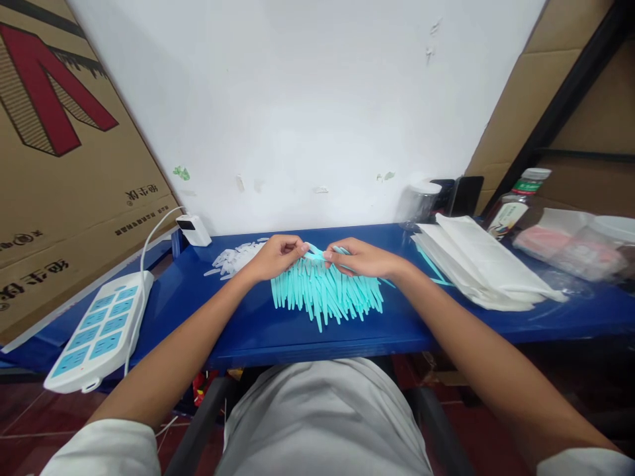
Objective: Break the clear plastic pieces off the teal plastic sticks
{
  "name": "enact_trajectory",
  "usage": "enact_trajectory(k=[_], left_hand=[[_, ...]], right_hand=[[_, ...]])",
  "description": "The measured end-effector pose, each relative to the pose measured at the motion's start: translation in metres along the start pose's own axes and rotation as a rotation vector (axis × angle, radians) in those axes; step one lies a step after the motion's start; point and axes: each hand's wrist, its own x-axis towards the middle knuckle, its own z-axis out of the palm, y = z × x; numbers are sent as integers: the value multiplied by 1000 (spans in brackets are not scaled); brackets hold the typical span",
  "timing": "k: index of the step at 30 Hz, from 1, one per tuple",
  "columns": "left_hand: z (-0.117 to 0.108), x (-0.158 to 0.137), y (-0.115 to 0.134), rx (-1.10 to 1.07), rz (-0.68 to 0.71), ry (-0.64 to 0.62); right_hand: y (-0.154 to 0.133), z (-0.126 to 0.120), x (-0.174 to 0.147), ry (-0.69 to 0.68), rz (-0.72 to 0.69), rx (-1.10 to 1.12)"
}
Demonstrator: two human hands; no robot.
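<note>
My left hand is closed, with thumb and finger pinching one end of a slim turquoise plastic stick. At the stick's other end my right hand is also closed, and a second turquoise piece shows between its fingers. Just below both hands lies a dense heap of similar turquoise sticks, their narrow ends pointing toward me. Beside my left hand is a loose pile of small translucent white plastic pieces. The fingers partly hide the held stick, so its exact kind cannot be made out.
The blue table meets a white wall. At left are a power strip, a white charger and a large cardboard box. At right lie white plastic bags, a bottle and a clear jar.
</note>
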Motion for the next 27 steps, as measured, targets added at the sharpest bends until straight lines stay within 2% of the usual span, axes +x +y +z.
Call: enact_trajectory(k=[6,11,14,18,23,27], left_hand=[[9,1,-2,-197,-112,-5],[13,2,1,-357,-192,51],[14,3,2,-386,-199,75],[14,2,2,-387,-204,43],[14,1,5,-380,-195,28],[17,1,4,-379,-194,11]], right_hand=[[-4,-1,-2,-25,-32,-51],[-6,1,-3,-74,-2,-40],[-6,2,-4,-84,-13,-50],[-7,3,-4,-99,-29,-26],[-8,4,-4,-138,26,53],[-9,5,-3,-149,-2,41]])
